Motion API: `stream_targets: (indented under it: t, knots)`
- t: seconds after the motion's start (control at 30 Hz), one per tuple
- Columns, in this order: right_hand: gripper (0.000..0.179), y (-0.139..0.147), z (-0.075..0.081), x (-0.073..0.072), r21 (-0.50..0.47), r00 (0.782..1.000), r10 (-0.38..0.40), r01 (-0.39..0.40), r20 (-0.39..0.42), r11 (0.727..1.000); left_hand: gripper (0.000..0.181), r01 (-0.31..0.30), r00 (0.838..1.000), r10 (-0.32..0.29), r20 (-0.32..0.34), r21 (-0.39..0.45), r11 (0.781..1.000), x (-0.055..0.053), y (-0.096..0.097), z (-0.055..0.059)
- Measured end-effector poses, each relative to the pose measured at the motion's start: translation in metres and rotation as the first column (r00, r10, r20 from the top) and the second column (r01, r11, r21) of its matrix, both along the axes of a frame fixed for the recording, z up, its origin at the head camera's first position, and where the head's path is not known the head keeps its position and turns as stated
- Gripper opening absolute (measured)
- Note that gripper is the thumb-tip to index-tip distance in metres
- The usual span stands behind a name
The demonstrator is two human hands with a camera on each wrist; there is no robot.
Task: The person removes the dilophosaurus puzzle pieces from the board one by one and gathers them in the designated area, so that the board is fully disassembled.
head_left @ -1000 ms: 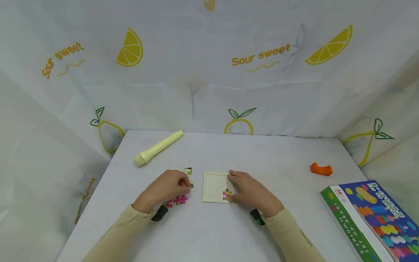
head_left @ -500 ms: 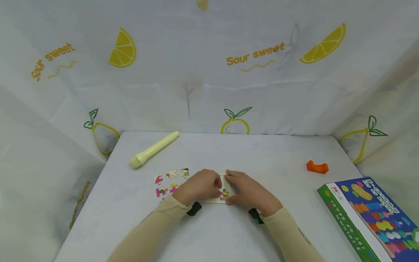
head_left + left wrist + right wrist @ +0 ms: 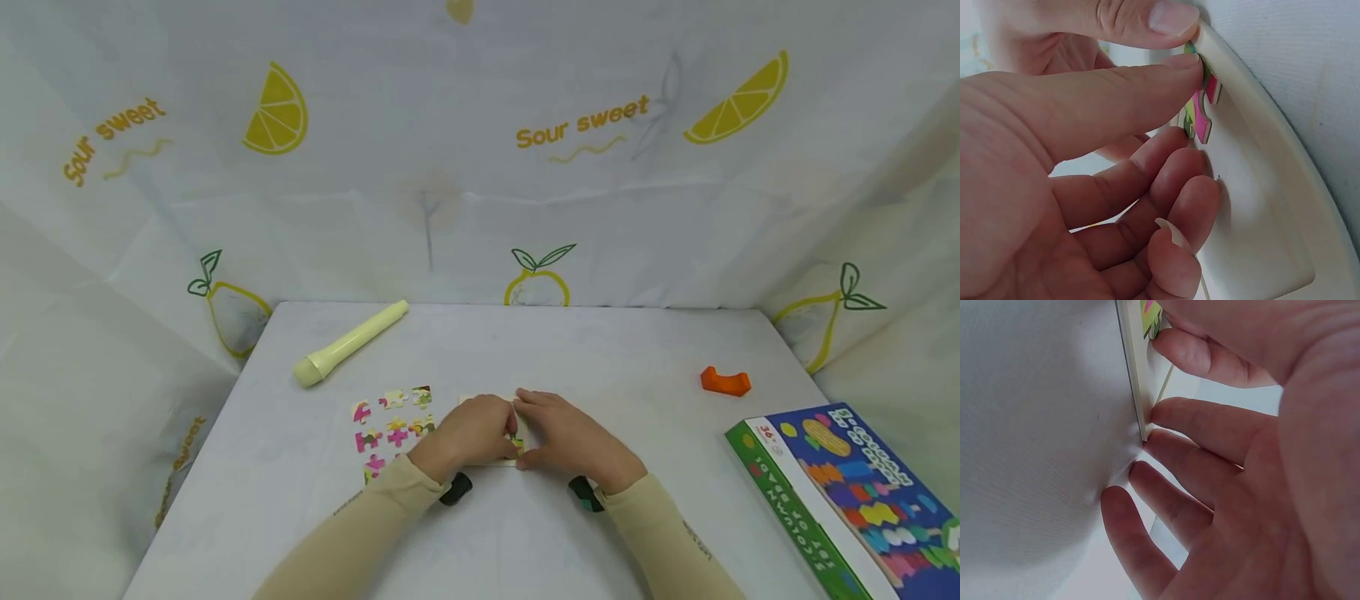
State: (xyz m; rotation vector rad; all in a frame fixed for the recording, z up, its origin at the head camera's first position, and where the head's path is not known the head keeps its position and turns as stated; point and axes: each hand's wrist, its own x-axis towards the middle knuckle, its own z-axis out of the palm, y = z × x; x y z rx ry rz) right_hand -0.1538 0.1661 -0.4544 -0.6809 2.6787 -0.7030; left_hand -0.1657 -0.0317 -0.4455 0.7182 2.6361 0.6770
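Note:
A pale puzzle tray [image 3: 1260, 187] lies on the table between the two hands, mostly covered by them in the head view. With thumb and forefinger, my left hand [image 3: 472, 429] pinches a pink and green puzzle piece [image 3: 1200, 119] low over the tray's right side; its exact outline is hidden. My right hand [image 3: 573, 442] rests against the tray's right edge, its fairly straight fingers touching the rim in the right wrist view. Left of the tray, loose puzzle pieces [image 3: 397, 432] lie in rough rows, some hidden behind the left forearm.
A pale yellow microphone-shaped object [image 3: 352, 342] lies at the back left. On the right are an orange notched block [image 3: 725, 382] and a blue and green bead-set box [image 3: 840, 500]. White printed fabric [image 3: 420, 125] hangs behind the table.
My left hand has moved right from the loose pieces to the tray, where it now works low down. The right hand has stayed at the tray's edge. The head view has shifted slightly.

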Motion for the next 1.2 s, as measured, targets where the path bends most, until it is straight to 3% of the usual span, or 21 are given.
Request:
stream_targets:
  t: [0.27,0.83,1.2]
  knots:
    - [0.087,0.0009,-0.0018,-0.0014,0.008,1.0,0.01,-0.01,-0.008,1.0,0.015,0.003,1.0,-0.003,-0.004,0.002,1.0,0.0,-0.0004,-0.0016]
    - [0.084,0.0018,-0.0012,0.0014,-0.008,1.0,-0.005,0.005,0.007,1.0,0.006,-0.058,0.997,0.053,0.064,0.091,0.994,-0.002,0.0009,-0.0044]
    - [0.082,0.0014,-0.0029,0.0014,-0.011,1.0,-0.019,0.019,0.009,1.0,0.016,-0.044,0.997,0.035,0.064,0.159,0.986,-0.0051,-0.0084,-0.0055]
